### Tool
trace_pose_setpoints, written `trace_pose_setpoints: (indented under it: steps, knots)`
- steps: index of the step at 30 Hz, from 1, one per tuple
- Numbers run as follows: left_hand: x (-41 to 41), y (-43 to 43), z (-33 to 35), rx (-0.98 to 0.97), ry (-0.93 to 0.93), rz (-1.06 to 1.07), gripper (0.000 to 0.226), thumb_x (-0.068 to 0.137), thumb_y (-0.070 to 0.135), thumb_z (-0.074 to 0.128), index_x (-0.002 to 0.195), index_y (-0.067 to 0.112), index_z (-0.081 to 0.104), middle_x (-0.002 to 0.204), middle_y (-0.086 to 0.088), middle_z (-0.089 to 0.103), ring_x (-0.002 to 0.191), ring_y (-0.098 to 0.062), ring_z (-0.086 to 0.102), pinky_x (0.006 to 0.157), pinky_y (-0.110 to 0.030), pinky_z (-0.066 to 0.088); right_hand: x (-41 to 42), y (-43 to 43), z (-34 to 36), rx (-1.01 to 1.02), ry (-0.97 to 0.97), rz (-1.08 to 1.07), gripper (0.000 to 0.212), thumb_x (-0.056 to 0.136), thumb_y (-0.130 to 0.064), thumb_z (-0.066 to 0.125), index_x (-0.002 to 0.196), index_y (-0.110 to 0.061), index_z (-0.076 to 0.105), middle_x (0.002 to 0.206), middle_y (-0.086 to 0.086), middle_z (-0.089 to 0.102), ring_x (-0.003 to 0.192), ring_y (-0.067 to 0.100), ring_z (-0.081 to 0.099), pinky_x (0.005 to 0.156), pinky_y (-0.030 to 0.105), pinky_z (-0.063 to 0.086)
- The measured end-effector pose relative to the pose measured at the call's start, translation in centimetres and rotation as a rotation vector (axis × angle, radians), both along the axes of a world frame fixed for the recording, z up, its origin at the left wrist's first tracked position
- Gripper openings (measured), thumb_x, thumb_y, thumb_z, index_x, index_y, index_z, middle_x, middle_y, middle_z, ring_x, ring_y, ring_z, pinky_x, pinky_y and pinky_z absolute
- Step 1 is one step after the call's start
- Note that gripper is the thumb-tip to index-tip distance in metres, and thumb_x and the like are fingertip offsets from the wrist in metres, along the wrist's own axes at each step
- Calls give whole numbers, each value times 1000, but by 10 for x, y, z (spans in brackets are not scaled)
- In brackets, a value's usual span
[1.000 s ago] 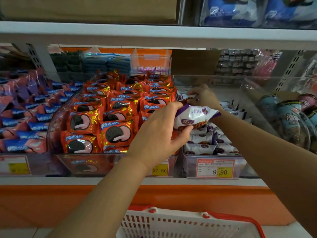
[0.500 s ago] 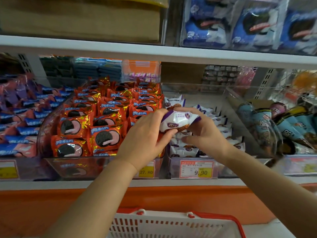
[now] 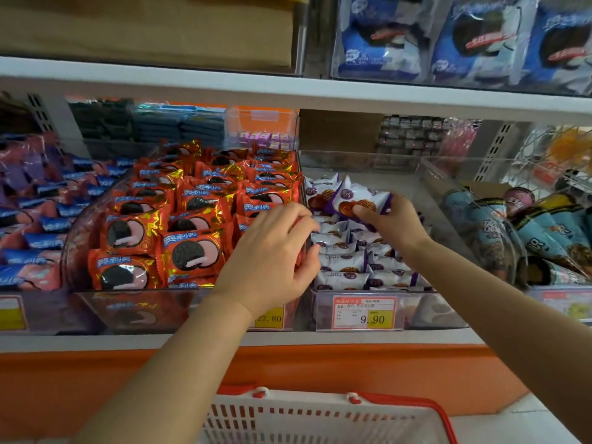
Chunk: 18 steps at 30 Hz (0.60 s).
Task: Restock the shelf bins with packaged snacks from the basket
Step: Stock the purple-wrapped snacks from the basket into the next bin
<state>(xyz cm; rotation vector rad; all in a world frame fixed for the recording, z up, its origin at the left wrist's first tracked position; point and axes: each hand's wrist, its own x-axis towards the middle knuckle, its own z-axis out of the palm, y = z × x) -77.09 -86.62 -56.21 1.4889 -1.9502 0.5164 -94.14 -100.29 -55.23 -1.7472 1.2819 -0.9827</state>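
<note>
My right hand (image 3: 392, 224) pinches a white and purple snack packet (image 3: 360, 197) above the rear half of the clear shelf bin (image 3: 426, 310) that carries the 9.90 price tag. Several packets of the same kind (image 3: 347, 262) lie stacked in that bin. My left hand (image 3: 272, 257) hovers over the divider between this bin and the red cookie bin, fingers loosely curled, holding nothing. The white basket with a red rim (image 3: 320, 418) sits below the shelf at the bottom edge, its contents hidden.
Red cookie packs (image 3: 189, 225) fill the bin to the left, blue and pink packs (image 3: 32, 219) lie further left. A clear bin of cone snacks (image 3: 519, 229) stands to the right. An upper shelf board (image 3: 288, 91) runs overhead with blue packs above it.
The packet passed from both hands to my right hand alone, which carried it back over the bin. My left hand let go and stayed near the bin's left side.
</note>
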Motion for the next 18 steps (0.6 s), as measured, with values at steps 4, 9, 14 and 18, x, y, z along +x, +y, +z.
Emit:
trace_pose_setpoints:
  steps: [4,9,14,18]
  knots:
    - [-1,1,1,18,-3,5,32,88,27,43,102,7,63,104,-7,57,95,-22,54,83,-28,37,30,-18,5,-88,182,16,46,84,-26,71,120,-3,54,113,11,63,100,24,59,78,29,44]
    - [-2,2,3,37,-4,11,32,88,26,42,101,7,63,103,-8,58,95,-22,55,83,-28,37,51,-29,-2,-122,331,41,59,87,-24,68,135,-6,41,128,14,56,115,29,54,84,31,41]
    - [-2,2,3,42,-2,8,31,88,26,43,101,7,64,102,-8,58,94,-23,55,81,-30,38,55,-31,3,-83,371,47,57,90,-19,64,137,-4,33,129,20,53,115,32,52,80,29,38]
    - [-2,1,3,51,3,12,32,88,27,42,101,7,64,102,-7,58,94,-22,55,81,-31,40,57,-29,1,-73,371,25,51,92,-13,60,134,-4,32,125,24,54,114,36,53,87,37,43]
